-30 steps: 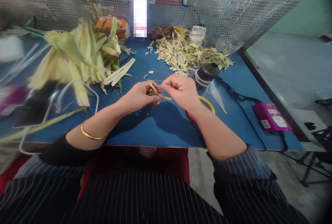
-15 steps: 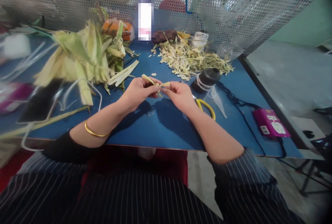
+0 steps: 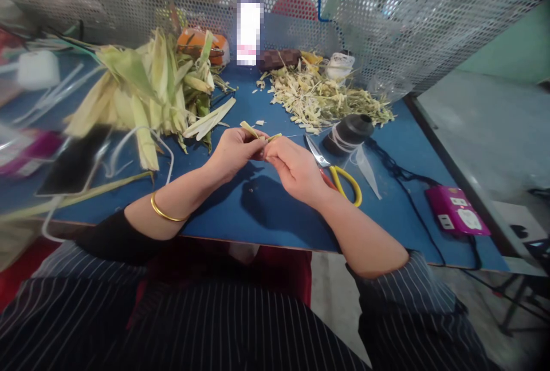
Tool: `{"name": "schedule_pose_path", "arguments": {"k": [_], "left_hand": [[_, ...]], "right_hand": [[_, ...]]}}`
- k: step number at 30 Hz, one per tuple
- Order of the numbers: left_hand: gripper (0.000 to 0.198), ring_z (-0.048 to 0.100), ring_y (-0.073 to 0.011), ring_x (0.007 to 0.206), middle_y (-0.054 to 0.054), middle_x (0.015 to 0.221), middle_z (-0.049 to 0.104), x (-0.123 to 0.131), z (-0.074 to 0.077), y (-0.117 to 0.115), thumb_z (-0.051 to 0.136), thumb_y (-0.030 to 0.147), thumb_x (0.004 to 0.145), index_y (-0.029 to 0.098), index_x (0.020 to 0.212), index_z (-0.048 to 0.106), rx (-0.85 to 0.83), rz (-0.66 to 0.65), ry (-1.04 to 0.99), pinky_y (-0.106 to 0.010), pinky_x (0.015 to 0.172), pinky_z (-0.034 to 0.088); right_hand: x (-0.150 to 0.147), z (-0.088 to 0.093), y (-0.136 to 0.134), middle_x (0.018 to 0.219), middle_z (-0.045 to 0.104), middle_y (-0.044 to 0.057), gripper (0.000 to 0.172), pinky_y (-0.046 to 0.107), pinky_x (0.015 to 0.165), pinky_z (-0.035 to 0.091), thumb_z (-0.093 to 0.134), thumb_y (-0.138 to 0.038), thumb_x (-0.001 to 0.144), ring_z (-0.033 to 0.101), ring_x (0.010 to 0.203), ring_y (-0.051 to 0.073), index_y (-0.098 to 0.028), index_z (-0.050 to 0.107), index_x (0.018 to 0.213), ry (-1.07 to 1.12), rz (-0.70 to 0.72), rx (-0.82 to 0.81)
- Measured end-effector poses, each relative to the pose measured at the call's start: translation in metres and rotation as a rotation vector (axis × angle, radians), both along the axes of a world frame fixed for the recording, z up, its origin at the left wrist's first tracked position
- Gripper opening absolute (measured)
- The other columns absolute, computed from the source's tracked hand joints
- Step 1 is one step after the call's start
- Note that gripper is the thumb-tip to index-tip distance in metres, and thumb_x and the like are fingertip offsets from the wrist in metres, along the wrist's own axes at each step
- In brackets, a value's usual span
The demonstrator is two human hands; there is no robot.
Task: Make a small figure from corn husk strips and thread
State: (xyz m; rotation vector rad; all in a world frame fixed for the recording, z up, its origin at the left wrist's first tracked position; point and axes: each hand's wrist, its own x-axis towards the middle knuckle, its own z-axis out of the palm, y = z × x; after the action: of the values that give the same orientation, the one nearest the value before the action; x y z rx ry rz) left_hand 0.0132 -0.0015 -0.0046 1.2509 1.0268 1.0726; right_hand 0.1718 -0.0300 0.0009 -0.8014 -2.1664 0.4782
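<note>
1. Far L of the blue table (image 3: pixel 283 222): white case (image 3: pixel 38 70), rounded; a blurry purple item (image 3: pixel 43 150) nr it, can't tell what.
2. Next, dark phone (image 3: pixel 71 164) lying flat, w/ white cable (image 3: pixel 51 216) at its near edge; long husk strip (image 3: pixel 107 190) runs just beside, twd table front.
3. Big husk pile (image 3: pixel 148 81), pale green/yellow, a few loose leaves on its R side. Orange pack (image 3: pixel 201 45) behind it, R.
4. L hand (image 3: pixel 234 150), gold bangle (image 3: pixel 165 209) on that forearm: fingers pinching a small husk piece (image 3: pixel 249 128), held up over table, approx. centre, btwn both hands. One end sticks up past the thumb.
5. Bright pixelated rectangle (image 3: pixel 249 32), upright, at back; brown checked item (image 3: pixel 279 59) to its R.
6. R hand (image 3: pixel 296 167), touching L hand's fingertips: fingers curled closed on R side of same piece; exact hold partly hidden.
7. Heap of cut husk bits (image 3: pixel 322 96) at back R.
8. Scissors (image 3: pixel 344 184), yellow/red handles, blades slightly apart, partly behind R hand.
9. Black spool (image 3: pixel 350 133) w/ white thread, tipped over.
10. Far R, purple socket box (image 3: pixel 458 210), blk. cord attached.
</note>
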Motion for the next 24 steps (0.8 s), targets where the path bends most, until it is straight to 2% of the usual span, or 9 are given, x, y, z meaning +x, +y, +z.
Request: {"name": "schedule_pose_path", "arguments": {"k": [7,11,15,19,21,24], "left_hand": [[0.011,0.058,-0.011,0.063,-0.002,0.064,0.065,-0.002,0.0,-0.002,0.06,0.016,0.072,0.012,0.075,0.069,0.16,-0.056,0.196,-0.023,0.059,0.045],[0.01,0.056,-0.0104,0.055,-0.002,0.062,0.063,-0.004,0.0,-0.003,0.062,0.022,0.074,0.013,0.074,0.067,0.167,-0.154,0.332,-0.023,0.053,0.043],[0.016,0.06,-0.0119,0.061,-0.001,0.068,0.063,-0.002,0.003,-0.009,0.069,0.017,0.069,0.016,0.081,0.06,0.073,-0.314,0.163,-0.025,0.056,0.049],[0.018,0.063,-0.0124,0.065,-0.002,0.07,0.064,-0.002,0.012,-0.013,0.072,0.019,0.069,0.015,0.078,0.057,0.023,-0.462,0.089,-0.027,0.061,0.053],[0.018,0.063,-0.0125,0.065,-0.003,0.072,0.066,-0.003,0.015,-0.013,0.072,0.022,0.07,0.014,0.081,0.059,0.042,-0.437,0.076,-0.027,0.063,0.054],[0.02,0.063,-0.0119,0.064,-0.005,0.074,0.068,-0.005,0.015,-0.009,0.071,0.026,0.072,0.013,0.086,0.065,0.093,-0.267,0.083,-0.026,0.064,0.053]], "right_hand": [[-0.001,0.003,-0.003,0.08,0.055,0.004,0.017,0.031,0.075,0.045,0.039,-0.017,0.093,0.052,0.076,0.014,-0.021,0.047,0.079,0.055,0.037,-0.039],[0.005,0.009,0.001,0.087,0.061,0.005,0.017,0.032,0.078,0.046,0.044,-0.02,0.093,0.057,0.082,0.014,-0.02,0.053,0.078,0.17,-0.055,-0.131],[0.013,0.011,0.01,0.083,0.063,0.003,0.014,0.03,0.072,0.046,0.053,-0.022,0.088,0.057,0.077,0.014,-0.019,0.056,0.074,0.257,-0.146,-0.204],[0.018,0.001,0.022,0.068,0.061,0.0,0.014,0.027,0.062,0.042,0.057,-0.025,0.083,0.053,0.064,0.012,-0.018,0.059,0.072,0.199,-0.251,-0.293],[0.02,-0.006,0.027,0.062,0.058,-0.001,0.016,0.026,0.058,0.038,0.057,-0.027,0.082,0.05,0.059,0.012,-0.018,0.059,0.069,0.144,-0.316,-0.343],[0.02,-0.013,0.029,0.058,0.056,-0.002,0.017,0.025,0.054,0.034,0.056,-0.025,0.081,0.046,0.055,0.011,-0.018,0.058,0.066,0.03,-0.372,-0.372]]}}
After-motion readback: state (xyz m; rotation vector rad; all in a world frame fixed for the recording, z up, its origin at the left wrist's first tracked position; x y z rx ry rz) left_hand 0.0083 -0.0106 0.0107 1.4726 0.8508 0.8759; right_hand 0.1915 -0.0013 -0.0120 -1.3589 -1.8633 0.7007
